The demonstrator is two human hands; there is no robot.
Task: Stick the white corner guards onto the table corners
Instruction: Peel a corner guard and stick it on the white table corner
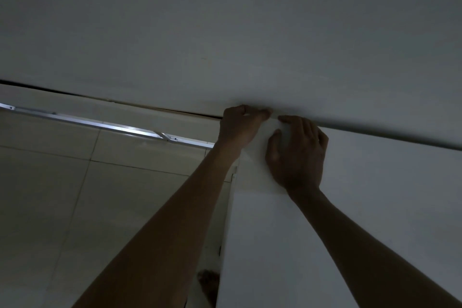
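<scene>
The left hand (240,125), fingers curled, and the right hand (298,155), fingers extended flat, meet at the far corner of the white flat surface (375,207), centre of frame. The white corner guard cannot be distinguished there. Beige floor tiles (75,195) occupy the lower left.

The table (350,220) was plain white with no pattern, and the wall (225,20) behind it was a dull, unmarked grey-white in the dim light. The floor (62,195) was laid in pale cream tiles crossed by thin darker grout lines, and a silver metal rail (107,125) ran across it with a bright glint. A thin black gap (75,94) lined the foot of the wall.
</scene>
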